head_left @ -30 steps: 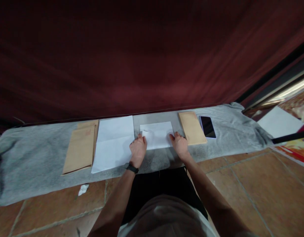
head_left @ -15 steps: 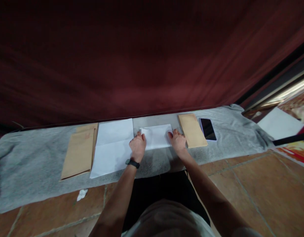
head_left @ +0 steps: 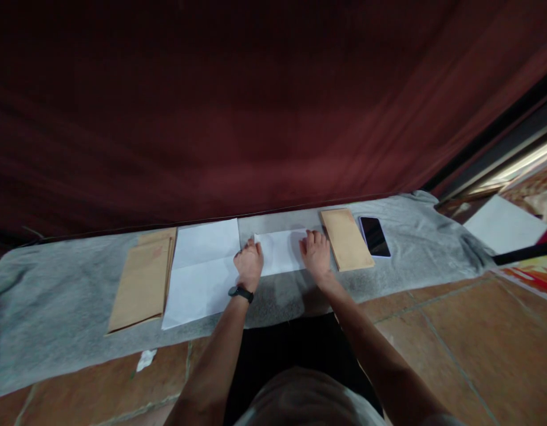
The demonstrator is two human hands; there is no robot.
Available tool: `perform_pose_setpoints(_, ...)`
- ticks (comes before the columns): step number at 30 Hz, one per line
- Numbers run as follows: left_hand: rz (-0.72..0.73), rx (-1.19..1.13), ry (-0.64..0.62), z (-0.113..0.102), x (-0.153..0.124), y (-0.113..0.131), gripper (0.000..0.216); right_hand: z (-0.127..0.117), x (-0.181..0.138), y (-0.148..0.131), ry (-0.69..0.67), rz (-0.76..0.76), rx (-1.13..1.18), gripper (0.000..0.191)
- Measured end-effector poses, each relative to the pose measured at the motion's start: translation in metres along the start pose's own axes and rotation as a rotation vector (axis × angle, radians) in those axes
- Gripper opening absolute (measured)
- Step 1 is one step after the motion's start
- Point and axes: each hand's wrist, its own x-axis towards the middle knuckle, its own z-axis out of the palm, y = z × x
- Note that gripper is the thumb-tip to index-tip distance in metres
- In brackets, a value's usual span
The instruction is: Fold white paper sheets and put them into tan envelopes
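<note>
A folded white sheet of paper (head_left: 280,251) lies flat in front of me on a grey cloth. At its left edge is my left hand (head_left: 249,260), with a dark band on the wrist; its fingers are curled and its thumb rests along the paper's edge. My right hand (head_left: 315,253) lies over the right end of the same sheet, palm down, fingers stretched forward. Just left of my left hand is a larger white paper stack (head_left: 202,266) with a crease across it. Brown envelopes (head_left: 140,284) lie further left, and another brown envelope (head_left: 348,239) sits right of my right hand.
A phone (head_left: 375,236) lies beyond the right envelope on the grey cloth (head_left: 415,248). A dark red curtain (head_left: 256,118) hangs behind the surface. On the tiled floor (head_left: 100,378) is a crumpled white scrap (head_left: 146,360). A white sheet (head_left: 504,222) and colourful print appear at far right.
My right hand has shifted slightly left and further onto the folded sheet, its fingers now straighter. My left hand stays at the left edge. The view has tilted slightly.
</note>
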Motion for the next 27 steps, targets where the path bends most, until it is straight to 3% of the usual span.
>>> perform_pose_setpoints(5, 0.013, 0.011, 0.014, 0.005, 0.0, -0.002, 0.042, 0.01, -0.018, -0.018, -0.045, -0.286, 0.122, 0.05)
perform_pose_setpoints(11, 0.012, -0.004, 0.009, 0.002, 0.001, -0.004, 0.042, 0.026, -0.03, -0.022, -0.087, -0.27, 0.085, 0.054)
perform_pose_setpoints(14, 0.008, -0.005, 0.103, -0.005, -0.005, 0.0, 0.037, 0.027, -0.03, -0.021, -0.088, -0.264, 0.077, 0.055)
perform_pose_setpoints(16, 0.075, -0.019, 0.196, -0.006, -0.014, 0.008, 0.036, 0.027, -0.03, -0.021, -0.096, -0.261, 0.074, 0.055)
perform_pose_setpoints(18, 0.247, -0.078, 0.241, -0.003, -0.025, 0.021, 0.041, 0.027, -0.03, -0.021, -0.113, -0.266, 0.065, 0.055)
perform_pose_setpoints(20, 0.473, -0.163, 0.209, 0.007, -0.035, 0.034, 0.047, 0.027, -0.031, -0.019, -0.137, -0.284, 0.045, 0.054)
perform_pose_setpoints(21, 0.52, -0.187, 0.181, 0.014, -0.038, 0.04, 0.05, 0.027, -0.031, -0.019, -0.147, -0.291, 0.034, 0.055)
perform_pose_setpoints(27, 0.456, -0.175, 0.083, 0.038, -0.038, 0.041, 0.059, 0.024, -0.03, -0.019, -0.143, -0.284, 0.048, 0.055)
